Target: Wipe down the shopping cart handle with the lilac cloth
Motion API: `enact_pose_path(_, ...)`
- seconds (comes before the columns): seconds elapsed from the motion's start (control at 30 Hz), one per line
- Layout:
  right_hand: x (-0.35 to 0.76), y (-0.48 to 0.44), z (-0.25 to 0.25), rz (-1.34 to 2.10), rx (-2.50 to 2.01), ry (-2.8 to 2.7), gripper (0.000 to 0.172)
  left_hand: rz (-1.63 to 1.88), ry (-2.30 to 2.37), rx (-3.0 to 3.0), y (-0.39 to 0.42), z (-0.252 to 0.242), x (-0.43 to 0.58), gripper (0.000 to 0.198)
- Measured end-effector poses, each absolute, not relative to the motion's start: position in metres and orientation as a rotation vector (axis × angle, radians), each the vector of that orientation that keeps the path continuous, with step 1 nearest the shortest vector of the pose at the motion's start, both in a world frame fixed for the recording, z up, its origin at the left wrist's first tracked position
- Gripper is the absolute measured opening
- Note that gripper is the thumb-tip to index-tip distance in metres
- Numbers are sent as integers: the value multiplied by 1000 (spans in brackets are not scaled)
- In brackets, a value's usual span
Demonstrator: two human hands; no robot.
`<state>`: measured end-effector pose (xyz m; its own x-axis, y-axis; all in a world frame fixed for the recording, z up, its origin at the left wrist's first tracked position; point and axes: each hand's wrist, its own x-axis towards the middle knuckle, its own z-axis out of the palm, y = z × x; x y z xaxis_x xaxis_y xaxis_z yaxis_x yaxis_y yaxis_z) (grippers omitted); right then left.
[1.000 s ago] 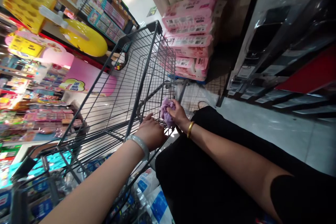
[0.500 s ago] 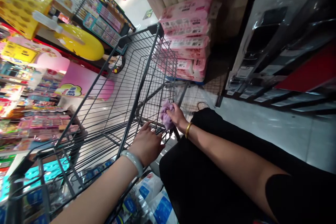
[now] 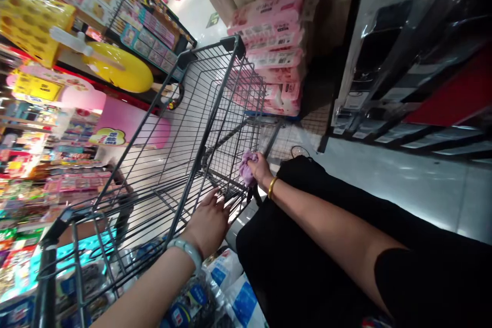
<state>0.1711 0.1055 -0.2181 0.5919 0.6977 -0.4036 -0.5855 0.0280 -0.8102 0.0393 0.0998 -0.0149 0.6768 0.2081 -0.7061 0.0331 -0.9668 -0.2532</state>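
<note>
A crumpled purple cloth (image 3: 248, 168) is bunched in my right hand (image 3: 262, 170), which wears a gold bangle. The cloth is against the lower side wires of a dark metal shopping cart (image 3: 200, 151), near its bottom corner. My left hand (image 3: 209, 223), with a pale bangle at the wrist, lies by the near side of the cart. Its fingers are stretched out and somewhat apart over the wires, holding nothing I can see. Whether the fingertips press on the wire cannot be made out. The cart basket has nothing in it.
Pink packs (image 3: 274, 56) are stacked beyond the cart. Black items in clear packaging (image 3: 388, 36) hang on a rack at right. Blue-and-white bags (image 3: 240, 292) lie below my left arm. Yellow balloons (image 3: 119, 66) and toy shelves stand at left. My black-clothed leg (image 3: 292, 225) is close by.
The view has shifted slightly, so the cart sits a little further right and lower. My left hand is slightly lower and further left against the wires. The cloth stays in my right hand.
</note>
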Motion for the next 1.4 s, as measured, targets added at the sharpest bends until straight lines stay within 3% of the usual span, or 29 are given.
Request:
enact_pose_path(0.6, 174, 100, -210, 1123, -1083, 10, 32, 1097, -129, -2639, 112, -18, -4, 37)
enact_pose_path(0.77, 182, 94, -207, 1108, -1095, 127, 29, 810, -187, -2748, 112, -29, -9, 37)
enact_pose_path(0.9, 192, 98, -196, 1117, -1000, 94, 31, 465, -463, -2856, 100, -55, 26, 49)
enact_pose_path(1.07, 203, 98, -198, 1067, -1019, 96, 29, -67, -1249, -2785, 95, -111, 76, 76)
enact_pose_path(1.17, 208, 92, -204, 1029, -1056, 134, 28, -19, -1648, -2728, 99, -133, 89, 89)
enact_pose_path(1.4, 222, 95, -190, 989, -1002, 18, 34, -32, -1788, -2769, 105, -135, 88, 81)
